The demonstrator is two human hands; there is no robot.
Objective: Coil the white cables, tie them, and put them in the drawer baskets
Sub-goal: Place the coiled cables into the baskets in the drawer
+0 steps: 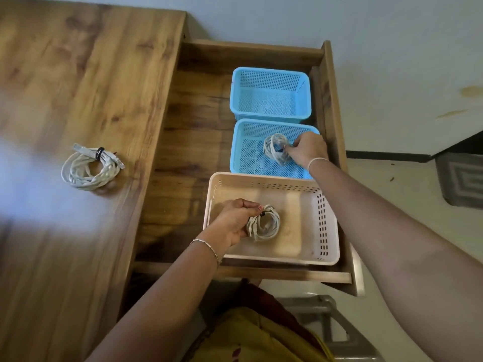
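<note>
Placing is the step I read here, with two coils going into the drawer baskets at once. My left hand point(236, 220) pinches a tied white coil point(265, 223) at its black tie, low inside the beige basket point(324, 226) at the near end of the drawer point(188, 152). My right hand point(305, 148) reaches further out, its fingertips gripping a second white coil point(274, 148) by its right edge inside the middle blue basket point(236, 152). I cannot tell whether either coil already rests on its basket floor.

Both arms are stretched forward and down, the left wrist bent inward over the basket's left wall and the right forearm passing over the beige basket's far corner. The far blue basket point(305, 95) holds nothing that I can see.

The next move, as I judge it, calls for letting both coils go and lifting the hands out without snagging a loop. A third coil point(90, 169), banded with a black tie, lies on the table point(65, 74) to the left, well apart from the drawer, and would need fetching, likely for the far basket.
</note>
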